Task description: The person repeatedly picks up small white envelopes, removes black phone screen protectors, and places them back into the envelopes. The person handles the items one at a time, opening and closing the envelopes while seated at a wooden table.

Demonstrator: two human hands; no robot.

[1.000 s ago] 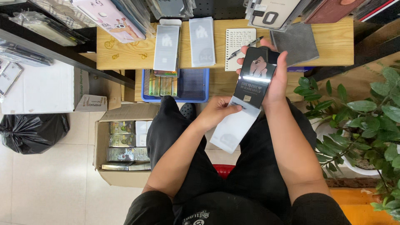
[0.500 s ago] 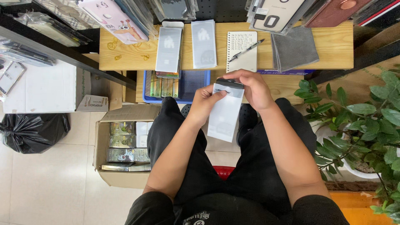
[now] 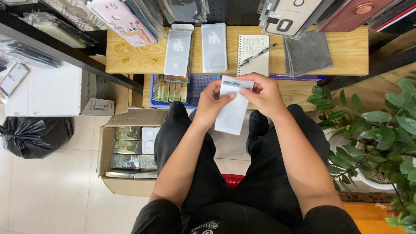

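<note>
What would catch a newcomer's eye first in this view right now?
First the white packet at the centre, pinched at its top by the left hand and right hand above the lap. Behind it, a wooden shelf carries two pale packets, a spiral notebook with a pen, and a grey cloth. An open cardboard box sits on the floor at left.

Wooden shelf [image 3: 130, 58] across the top, bearing two grey packets [image 3: 177, 52], a spiral notebook [image 3: 252, 60] with pen [image 3: 258, 54], and grey cloth [image 3: 308, 53]. Below the shelf, blue basket [image 3: 197, 86]; lower left of it, open cardboard box [image 3: 113, 182] and black bag [image 3: 34, 135]. Right of the shelf, leafy potted plant [image 3: 381, 125].
</note>
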